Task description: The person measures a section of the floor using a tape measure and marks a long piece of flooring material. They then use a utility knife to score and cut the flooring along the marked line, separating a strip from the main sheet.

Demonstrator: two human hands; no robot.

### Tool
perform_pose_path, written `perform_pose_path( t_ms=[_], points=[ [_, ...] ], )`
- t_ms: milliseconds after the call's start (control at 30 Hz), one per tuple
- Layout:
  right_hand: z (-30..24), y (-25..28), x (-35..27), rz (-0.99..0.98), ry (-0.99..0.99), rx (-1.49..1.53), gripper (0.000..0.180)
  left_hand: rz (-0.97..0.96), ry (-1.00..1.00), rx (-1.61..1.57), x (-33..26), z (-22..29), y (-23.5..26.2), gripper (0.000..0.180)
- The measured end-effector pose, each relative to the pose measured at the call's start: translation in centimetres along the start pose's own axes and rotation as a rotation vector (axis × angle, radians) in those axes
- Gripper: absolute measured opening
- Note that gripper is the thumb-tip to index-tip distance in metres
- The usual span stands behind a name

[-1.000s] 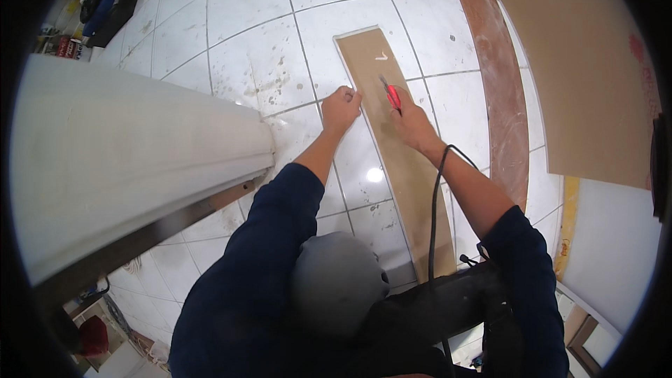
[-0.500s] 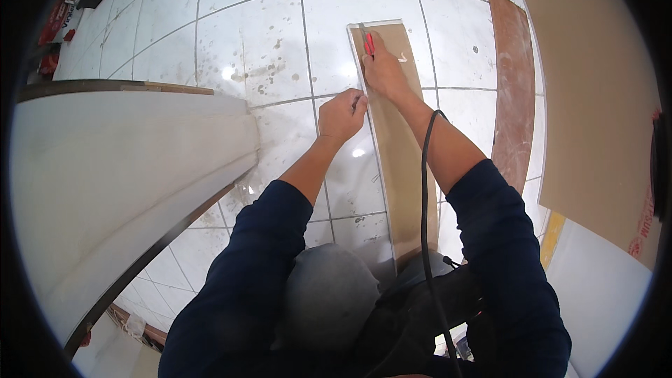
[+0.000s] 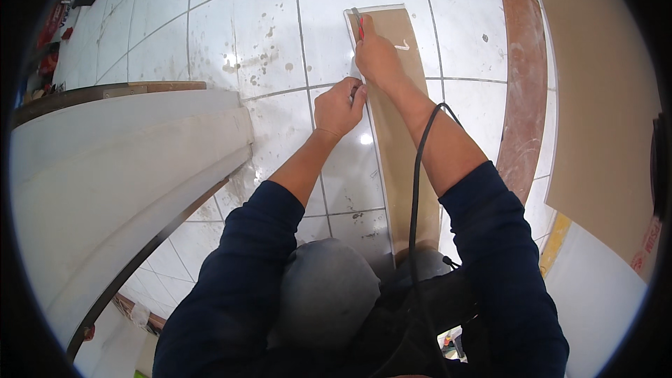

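A long light-brown board strip lies on the white tiled floor, running away from me. My right hand is shut on a red pencil whose tip rests near the strip's far left corner. My left hand is closed with its fingertips pinched at the strip's left edge, just behind the right hand. What it pinches is too small to tell. A short white mark shows on the strip beside my right hand.
A darker reddish-brown strip lies to the right, next to a large tan sheet. A big white panel fills the left side. A black cable runs over my right forearm. Clutter sits at the far left.
My right hand with the pencil has slid farther along the strip to its far end. My left hand has followed along the left edge.
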State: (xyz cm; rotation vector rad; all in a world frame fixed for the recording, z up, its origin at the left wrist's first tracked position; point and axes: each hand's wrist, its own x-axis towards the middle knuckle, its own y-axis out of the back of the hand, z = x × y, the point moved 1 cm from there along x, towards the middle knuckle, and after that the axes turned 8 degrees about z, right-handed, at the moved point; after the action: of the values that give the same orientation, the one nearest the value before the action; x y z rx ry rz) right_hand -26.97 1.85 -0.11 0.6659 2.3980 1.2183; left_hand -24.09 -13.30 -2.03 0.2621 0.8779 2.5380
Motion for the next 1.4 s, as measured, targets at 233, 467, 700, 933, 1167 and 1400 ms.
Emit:
perform_pose_path(
  t_ms=[233, 467, 700, 933, 1167, 1400],
  points=[
    [-0.3, 0.6, -2.0, -0.021, 0.022, -0.024, 0.060, 0.002, -0.008, 0.050, 0.3, 0.0, 0.1, 0.021],
    [-0.9, 2.5, -4.2, -0.109, -0.039, -0.087, 0.068, -0.013, -0.016, 0.050, 0.3, 0.0, 0.0, 0.021],
    [1.3, 3.4, -10.2, -0.132, -0.015, -0.058, 0.054, -0.003, -0.008, -0.014, 0.1, -1.0, -0.3, 0.023],
    [2.2, 4.0, -14.8, -0.109, -0.048, -0.021, 0.048, 0.026, -0.039, 0.019, 0.1, -1.1, -0.6, 0.025],
    [2.6, 4.8, -19.7, -0.114, -0.064, 0.015, 0.055, 0.015, 0.009, 0.006, -0.1, -0.4, -0.2, 0.031],
    [2.9, 4.1, -17.6, -0.215, -0.186, -0.053, 0.040, 0.002, 0.015, 0.072, 0.1, -0.3, -0.4, 0.031]
  ],
)
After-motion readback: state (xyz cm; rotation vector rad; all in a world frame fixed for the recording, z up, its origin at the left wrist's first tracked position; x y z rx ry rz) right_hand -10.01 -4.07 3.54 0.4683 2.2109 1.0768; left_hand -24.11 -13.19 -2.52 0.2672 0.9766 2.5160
